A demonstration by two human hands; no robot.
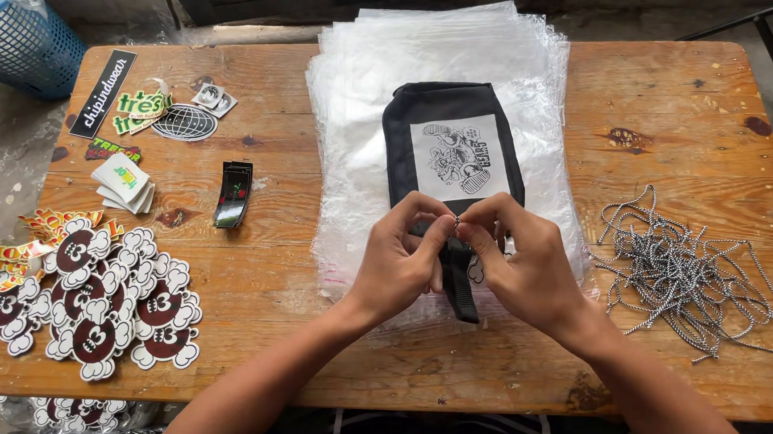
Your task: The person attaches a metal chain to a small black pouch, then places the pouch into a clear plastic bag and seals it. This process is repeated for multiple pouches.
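My left hand [399, 261] and my right hand [518, 261] meet over the near end of a black pouch [451, 149], thumbs and forefingers of both pinched together on a tiny metal piece [457, 219] at the pouch's zipper end; what that piece is I cannot tell. The pouch carries a white printed patch and lies on a stack of clear plastic bags [441, 59] in the middle of the wooden table [661, 109], its black strap [461, 289] running toward me between my wrists. A tangle of black-and-white cords [683, 271] lies to my right, and piles of cartoon stickers [105, 294] to my left
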